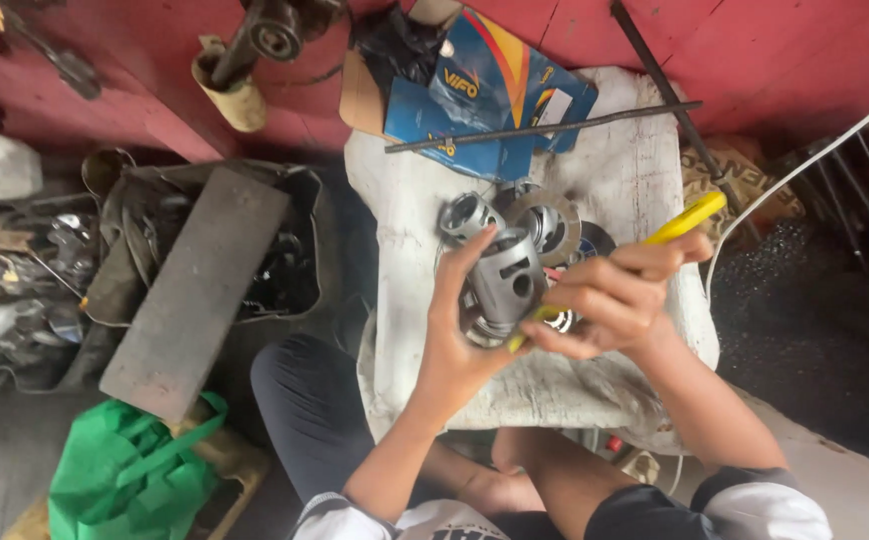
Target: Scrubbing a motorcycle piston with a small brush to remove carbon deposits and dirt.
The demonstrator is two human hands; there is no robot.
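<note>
Grey metal, smooth and cylindrical, 1 piston [507, 280] sits gripped in the left hand [455, 340] above the white cloth-covered bench [635, 170]. The right hand [610, 300] clasps 1 yellow-handled tool [690, 217] against it. 2 round metal parts [545, 222] lie just beyond; 1 blue rectangular box [485, 95] at the far edge, 1 green bag [125, 470] near left.

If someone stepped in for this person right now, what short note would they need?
Left hand: holds the grey metal piston upright over the white cloth-covered block.
Right hand: grips the yellow-handled tool, its tip at the piston's lower edge.
Nearby: a second metal cylinder part and a flat ring gasket on the cloth, blue cardboard box behind.
Progress: cannot be judged from this view.
</note>
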